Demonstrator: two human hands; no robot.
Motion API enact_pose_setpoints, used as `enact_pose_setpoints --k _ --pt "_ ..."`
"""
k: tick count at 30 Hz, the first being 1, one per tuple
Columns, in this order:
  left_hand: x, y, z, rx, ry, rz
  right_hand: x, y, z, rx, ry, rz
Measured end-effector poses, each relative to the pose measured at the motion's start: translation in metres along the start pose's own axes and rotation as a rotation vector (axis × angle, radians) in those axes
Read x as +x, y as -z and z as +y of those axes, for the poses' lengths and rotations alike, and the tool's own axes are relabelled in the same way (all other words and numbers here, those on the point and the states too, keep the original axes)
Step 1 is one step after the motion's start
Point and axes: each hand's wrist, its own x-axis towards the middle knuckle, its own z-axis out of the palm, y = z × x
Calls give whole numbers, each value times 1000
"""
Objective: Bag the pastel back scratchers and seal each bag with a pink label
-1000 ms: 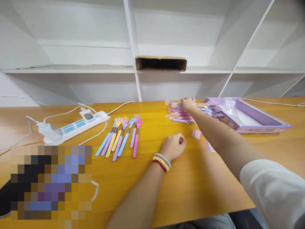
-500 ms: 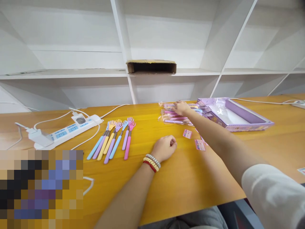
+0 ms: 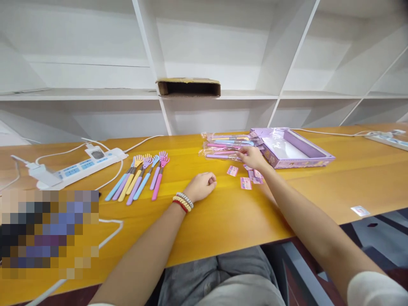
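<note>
My right hand (image 3: pixel 253 158) is at the near right side of a pile of plastic-wrapped back scratchers (image 3: pixel 219 145). Its thumb and fingers are closed at the end of the nearest wrapped one, and the exact grip is partly hidden. Loosely curled, my left hand (image 3: pixel 202 186) rests on the table with nothing visible in it. To its left lies a group of unwrapped back scratchers (image 3: pixel 140 180), with claw heads and handles in blue, purple, yellow and pink. Several small printed cards (image 3: pixel 245 183) lie below my right hand.
A purple open box (image 3: pixel 306 162) with clear plastic inside stands right of the pile. A white power strip (image 3: pixel 84 167) with chargers and cables lies at left. An open cardboard box (image 3: pixel 189 88) sits on the white shelf behind. One sticker (image 3: pixel 360 211) is near the front edge.
My right hand has drawn back from the top of the wrapped pile to its near right end. More cards show below it. My view has shifted somewhat to the right.
</note>
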Motion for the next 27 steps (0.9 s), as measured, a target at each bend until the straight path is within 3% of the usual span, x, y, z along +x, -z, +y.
enact_pose_setpoints --k 3,6,10,14,22,27 --pt "-2 3 4 24 14 -2 -18 -13 12 -19 -35 28" --pt "-3 5 7 45 4 -7 -24 -20 21 -77 56 0" --pt "-3 6 8 77 -7 -19 -22 -20 23 -143 -25 117" --pt "-3 4 7 97 -18 -27 -20 -16 26 -153 -108 98" --pt "-3 2 5 118 -55 -48 -20 -19 29 -204 -16 85" --pt "-3 3 6 112 -46 -55 -17 -15 35 -170 -221 85"
